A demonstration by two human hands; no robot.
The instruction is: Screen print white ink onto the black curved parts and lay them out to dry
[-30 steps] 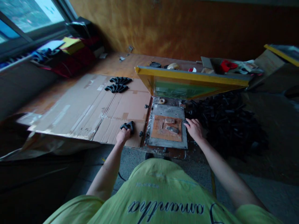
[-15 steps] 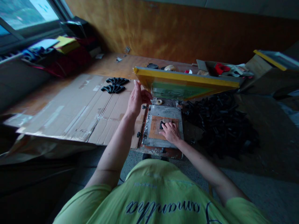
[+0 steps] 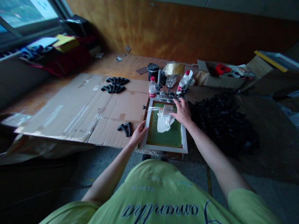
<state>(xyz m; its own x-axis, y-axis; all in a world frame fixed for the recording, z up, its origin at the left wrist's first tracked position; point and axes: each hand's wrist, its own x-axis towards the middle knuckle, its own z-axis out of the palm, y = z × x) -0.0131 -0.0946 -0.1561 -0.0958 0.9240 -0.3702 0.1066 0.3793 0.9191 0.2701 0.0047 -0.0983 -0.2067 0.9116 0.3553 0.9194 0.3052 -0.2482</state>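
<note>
A screen-printing frame [image 3: 163, 150] lies flat on the press, its green mesh [image 3: 165, 140] facing up. A white paste smear [image 3: 164, 122] and a strip of clear plastic [image 3: 167, 110] sit on the mesh. My right hand [image 3: 183, 112] rests open on the frame's far right area, fingers reaching toward the smear. My left hand [image 3: 139, 133] grips the frame's near left edge. Beside that hand, a curved black rubber piece [image 3: 125, 129] lies on the cardboard. The press bed is hidden under the frame.
Two rows of black pieces [image 3: 114, 84] lie on the cardboard sheet [image 3: 112, 105]. Behind the frame stand hinge clamps [image 3: 169, 95], a water bottle [image 3: 152, 87], a black can [image 3: 153, 71] and a white bottle [image 3: 184, 80]. A heap of black pieces [image 3: 221, 124] lies to the right.
The raised frame has swung down flat over the press bed. My right hand moved from the bed onto the mesh. My left hand came down to the frame's edge, and a black piece appeared on the cardboard.
</note>
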